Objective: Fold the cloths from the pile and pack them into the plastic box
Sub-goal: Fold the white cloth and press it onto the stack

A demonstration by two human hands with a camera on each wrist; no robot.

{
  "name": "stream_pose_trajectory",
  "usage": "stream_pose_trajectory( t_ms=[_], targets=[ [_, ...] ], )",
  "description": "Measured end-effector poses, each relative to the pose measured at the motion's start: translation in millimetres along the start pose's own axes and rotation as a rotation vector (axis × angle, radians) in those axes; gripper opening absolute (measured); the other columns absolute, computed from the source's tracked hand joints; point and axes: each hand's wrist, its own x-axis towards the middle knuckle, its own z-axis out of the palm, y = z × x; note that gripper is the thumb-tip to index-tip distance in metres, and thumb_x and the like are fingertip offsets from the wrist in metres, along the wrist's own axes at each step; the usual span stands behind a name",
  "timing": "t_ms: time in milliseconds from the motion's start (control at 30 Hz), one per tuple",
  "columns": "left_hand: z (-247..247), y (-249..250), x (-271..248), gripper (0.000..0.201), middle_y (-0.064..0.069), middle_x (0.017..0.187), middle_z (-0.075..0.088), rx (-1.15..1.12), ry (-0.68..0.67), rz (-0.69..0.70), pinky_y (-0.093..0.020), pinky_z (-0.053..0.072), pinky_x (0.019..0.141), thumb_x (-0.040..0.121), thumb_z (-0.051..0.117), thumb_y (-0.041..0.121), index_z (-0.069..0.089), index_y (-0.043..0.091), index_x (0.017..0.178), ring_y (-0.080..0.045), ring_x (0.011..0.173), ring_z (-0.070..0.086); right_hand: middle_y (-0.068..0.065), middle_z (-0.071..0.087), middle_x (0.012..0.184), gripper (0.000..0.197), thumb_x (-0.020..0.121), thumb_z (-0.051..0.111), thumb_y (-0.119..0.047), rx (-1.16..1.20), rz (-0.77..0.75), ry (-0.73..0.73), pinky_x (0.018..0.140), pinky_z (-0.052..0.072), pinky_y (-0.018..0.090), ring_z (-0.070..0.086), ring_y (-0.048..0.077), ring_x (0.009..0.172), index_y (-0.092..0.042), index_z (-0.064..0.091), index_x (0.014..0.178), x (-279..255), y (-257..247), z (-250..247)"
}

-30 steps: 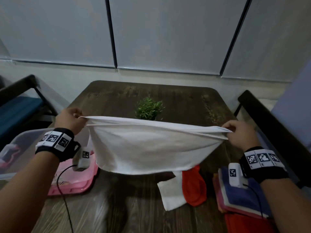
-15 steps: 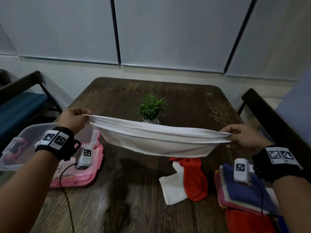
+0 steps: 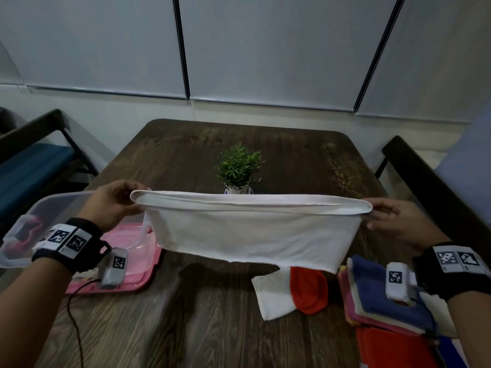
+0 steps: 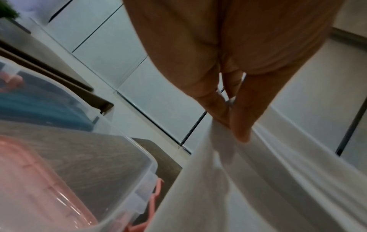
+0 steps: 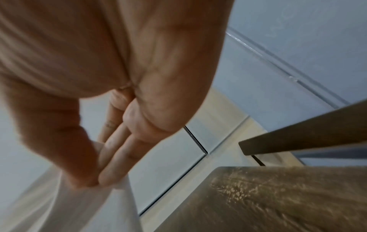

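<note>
A white cloth point(image 3: 249, 229) hangs doubled over in the air above the wooden table point(image 3: 279, 152), stretched between both hands. My left hand point(image 3: 117, 203) pinches its left end point(image 4: 222, 141) between thumb and fingers. At the other end my right hand point(image 3: 393, 219) pinches the cloth point(image 5: 95, 204) the same way. The clear plastic box point(image 3: 32, 221) stands at the left table edge, partly behind my left wrist, next to its pink lid point(image 3: 132, 264). A pile of folded cloths point(image 3: 377, 298), blue on top, lies under my right wrist.
A small potted plant point(image 3: 239, 171) stands mid-table just behind the cloth. A white cloth point(image 3: 273, 296) and a red one point(image 3: 309, 293) lie below it. Another red cloth point(image 3: 393, 349) is at the near right. Dark chairs point(image 3: 430, 187) flank the table.
The cloth flattened out half a second ago, then dropped again; it now hangs doubled with a straight top edge. Both hands still pinch its ends.
</note>
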Motion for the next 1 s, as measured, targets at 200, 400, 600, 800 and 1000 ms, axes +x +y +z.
stream_pose_trajectory(
  t_ms=[200, 400, 600, 800, 1000],
  targets=[
    [-5, -16, 4, 0.014, 0.007, 0.073, 0.070, -0.149, 0.129, 0.053, -0.017, 0.051, 0.064, 0.088, 0.063, 0.001, 0.069, 0.000, 0.101, -0.005, 0.067, 0.060, -0.008, 0.077, 0.080, 0.018, 0.071, 0.077, -0.012, -0.110, -0.140, 0.162, 0.070, 0.052, 0.008, 0.069, 0.001, 0.074, -0.027, 0.081, 0.080, -3, -7, -1],
    [18, -21, 13, 0.019, -0.015, 0.090, 0.065, -0.465, 0.121, -0.231, -0.036, 0.050, 0.076, 0.095, 0.058, 0.019, 0.070, 0.007, 0.088, -0.023, 0.077, 0.061, 0.001, 0.071, 0.072, 0.020, 0.094, 0.064, -0.024, 0.123, 0.078, 0.270, 0.064, 0.054, 0.026, 0.063, 0.014, 0.073, -0.010, 0.071, 0.084, 20, 14, 23],
    [76, -9, 10, 0.032, -0.017, 0.074, 0.071, -0.201, 0.050, -0.393, -0.053, 0.057, 0.078, 0.088, 0.064, 0.039, 0.071, 0.009, 0.079, -0.035, 0.071, 0.069, 0.010, 0.059, 0.068, 0.029, 0.094, 0.062, -0.028, -0.075, 0.230, 0.269, 0.060, 0.043, 0.037, 0.055, 0.025, 0.069, -0.007, 0.066, 0.074, 32, 45, 92],
    [155, 34, -30, 0.020, 0.001, 0.055, 0.063, -0.155, -0.095, -0.265, -0.044, 0.060, 0.059, 0.085, 0.073, 0.027, 0.066, 0.015, 0.071, -0.018, 0.052, 0.061, 0.016, 0.066, 0.065, 0.027, 0.087, 0.069, -0.031, -0.087, 0.192, 0.089, 0.062, 0.057, 0.051, 0.067, 0.035, 0.061, -0.009, 0.065, 0.071, 11, 31, 185],
    [193, 49, -51, 0.017, 0.007, 0.077, 0.075, -0.236, -0.263, -0.129, -0.039, 0.059, 0.080, 0.087, 0.061, 0.024, 0.076, 0.031, 0.084, -0.011, 0.077, 0.071, -0.001, 0.075, 0.078, 0.024, 0.088, 0.064, -0.042, -0.144, -0.014, -0.102, 0.078, 0.060, 0.046, 0.073, 0.014, 0.078, -0.021, 0.076, 0.087, -7, 10, 230]
  ],
)
